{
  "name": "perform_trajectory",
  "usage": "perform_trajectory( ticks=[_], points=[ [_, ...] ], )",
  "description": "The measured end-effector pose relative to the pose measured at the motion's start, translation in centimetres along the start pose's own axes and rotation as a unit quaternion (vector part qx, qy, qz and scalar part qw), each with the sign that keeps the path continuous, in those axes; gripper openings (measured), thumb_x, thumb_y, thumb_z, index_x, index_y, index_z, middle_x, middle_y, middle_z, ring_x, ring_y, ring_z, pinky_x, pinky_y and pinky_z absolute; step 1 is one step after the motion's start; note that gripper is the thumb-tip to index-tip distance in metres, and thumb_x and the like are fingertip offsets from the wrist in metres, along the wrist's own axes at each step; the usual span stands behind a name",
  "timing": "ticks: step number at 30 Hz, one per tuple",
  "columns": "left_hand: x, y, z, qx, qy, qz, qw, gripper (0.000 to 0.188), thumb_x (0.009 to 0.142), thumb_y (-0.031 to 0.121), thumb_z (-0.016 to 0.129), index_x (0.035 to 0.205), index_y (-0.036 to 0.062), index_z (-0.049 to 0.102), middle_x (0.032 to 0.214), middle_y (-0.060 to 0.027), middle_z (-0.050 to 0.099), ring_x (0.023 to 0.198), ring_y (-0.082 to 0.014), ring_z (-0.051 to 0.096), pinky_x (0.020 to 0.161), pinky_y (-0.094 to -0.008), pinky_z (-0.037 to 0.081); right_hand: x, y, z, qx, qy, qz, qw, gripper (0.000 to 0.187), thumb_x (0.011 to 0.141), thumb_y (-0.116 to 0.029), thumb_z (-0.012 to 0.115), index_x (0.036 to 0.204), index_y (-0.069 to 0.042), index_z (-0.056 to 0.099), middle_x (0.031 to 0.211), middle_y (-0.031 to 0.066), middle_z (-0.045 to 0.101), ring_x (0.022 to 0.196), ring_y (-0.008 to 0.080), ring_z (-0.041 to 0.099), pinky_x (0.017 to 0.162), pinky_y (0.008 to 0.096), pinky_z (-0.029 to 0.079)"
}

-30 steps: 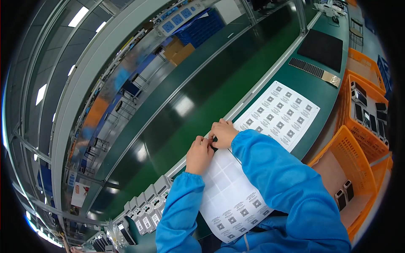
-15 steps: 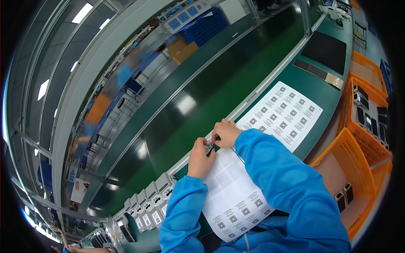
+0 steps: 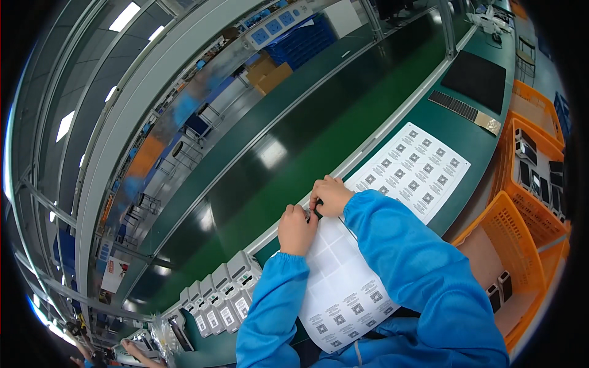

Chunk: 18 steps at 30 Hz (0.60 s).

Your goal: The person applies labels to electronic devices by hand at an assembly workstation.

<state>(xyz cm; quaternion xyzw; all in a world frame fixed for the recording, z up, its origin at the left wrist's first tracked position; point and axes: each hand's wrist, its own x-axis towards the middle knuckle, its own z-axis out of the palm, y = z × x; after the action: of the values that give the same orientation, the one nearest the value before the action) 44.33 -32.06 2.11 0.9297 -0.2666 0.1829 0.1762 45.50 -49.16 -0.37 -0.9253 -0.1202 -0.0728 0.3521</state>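
Observation:
My left hand (image 3: 297, 230) and my right hand (image 3: 332, 195) meet above the far end of a label sheet (image 3: 325, 264). Both are closed around a small dark object (image 3: 315, 208), mostly covered by my fingers; its kind cannot be made out. The sheet beneath has bare backing in its upper part and printed square-code labels along its near end. To the right lies a second label sheet (image 3: 412, 168), full of such labels. A row of grey-white devices (image 3: 222, 300) with white labels stands left of my left forearm.
Orange baskets (image 3: 512, 245) holding small dark-faced devices stand along the right edge. Farther up the green bench lie a black mat (image 3: 473, 78) and a dark segmented strip (image 3: 454, 104). Beyond a metal rail runs a dark green conveyor belt (image 3: 270, 153). Another person's arm (image 3: 140, 354) shows at lower left.
My left hand has shifted slightly right and turned, its fingertips closer to my right hand. Less of the small object shows now. The other person's arm at lower left has moved.

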Motion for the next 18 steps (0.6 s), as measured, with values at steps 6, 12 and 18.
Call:
perform_trajectory(
  ticks=[6, 12, 18],
  points=[
    [0.8, 0.9, 0.2, 0.057, -0.081, -0.028, 0.995, 0.024, 0.087, 0.022, 0.067, 0.085, -0.0024, 0.067, 0.090, -0.0226, 0.069, 0.080, -0.0413, 0.069, 0.071, -0.0497, 0.056, 0.1, 0.3, 0.3, 0.009, 0.009, 0.000, 1.000, 0.016, 0.076, -0.012, 0.072, 0.083, -0.022, 0.082, 0.108, 0.0068, 0.067, 0.114, 0.0337, 0.053, 0.100, 0.0488, 0.040],
    [1.5, 1.9, 0.3, 0.087, -0.129, -0.050, 0.987, 0.025, 0.088, 0.022, 0.065, 0.090, -0.0030, 0.068, 0.093, -0.0242, 0.070, 0.083, -0.0422, 0.070, 0.073, -0.0504, 0.058, 0.3, 0.4, -0.1, 0.018, -0.023, 0.021, 0.999, 0.022, 0.076, -0.009, 0.066, 0.088, -0.021, 0.080, 0.111, 0.0061, 0.064, 0.116, 0.0339, 0.052, 0.104, 0.0505, 0.038],
    [1.8, 1.7, 0.5, 0.094, -0.137, -0.044, 0.985, 0.024, 0.088, 0.019, 0.064, 0.091, -0.0037, 0.069, 0.091, -0.0250, 0.070, 0.083, -0.0429, 0.070, 0.076, -0.0505, 0.058, 0.5, 0.3, 0.0, 0.039, -0.009, 0.027, 0.999, 0.020, 0.077, -0.009, 0.066, 0.090, -0.019, 0.077, 0.110, 0.0081, 0.064, 0.115, 0.0343, 0.053, 0.104, 0.0516, 0.038]
  ],
)
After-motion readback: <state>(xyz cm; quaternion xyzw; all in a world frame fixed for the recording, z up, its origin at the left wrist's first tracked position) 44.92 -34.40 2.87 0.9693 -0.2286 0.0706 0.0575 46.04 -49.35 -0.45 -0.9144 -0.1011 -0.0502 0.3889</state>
